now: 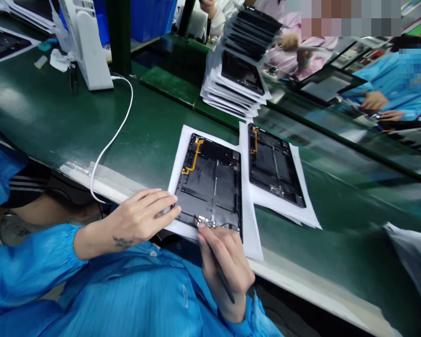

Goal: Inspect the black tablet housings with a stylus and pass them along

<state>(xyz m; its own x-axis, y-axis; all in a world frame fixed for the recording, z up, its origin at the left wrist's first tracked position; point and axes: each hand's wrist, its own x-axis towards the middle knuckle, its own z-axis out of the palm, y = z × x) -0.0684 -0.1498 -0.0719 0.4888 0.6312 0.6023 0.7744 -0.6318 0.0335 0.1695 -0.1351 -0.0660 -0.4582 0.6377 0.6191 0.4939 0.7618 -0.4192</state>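
An opened tablet housing (210, 187) lies on white sheets in front of me, with an orange flex cable along its far left side. My left hand (136, 217) rests palm down, its outstretched fingertips on the housing's near left edge. Pinched in my right hand (228, 262) is a slim dark pen-like tool (224, 281), whose rear end sticks out toward me; its tip is hidden by my fingers. Those fingertips are at a small circuit board (205, 221) on the housing's near edge. Whether the tool touches the board I cannot tell.
A second opened housing (277, 164) lies right of the first on white paper (310, 213). Behind stands a tall stack of housings and sheets (235, 89). A white device (91, 51) trails a white cable (122, 126) over the green table (154, 121). Co-workers sit across and at left.
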